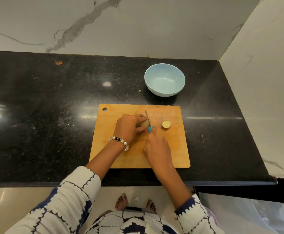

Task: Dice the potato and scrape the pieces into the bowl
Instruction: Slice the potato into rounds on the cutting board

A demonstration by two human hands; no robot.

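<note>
On the wooden cutting board (117,159) my left hand (129,128) curls over the potato (144,124), which is mostly hidden under the fingers. My right hand (156,146) grips the knife (148,121) by its blue handle, and the blade stands against the potato's right side, beside my left fingertips. A cut-off potato end (166,124) lies on the board to the right of the blade, pale face up. The light blue bowl (165,79) sits behind the board and holds nothing.
The black granite counter (45,115) ends at a marble wall behind and another wall to the right. A tiny scrap (140,90) lies left of the bowl and an orange speck (59,62) sits far back left. The counter's front edge runs just below the board.
</note>
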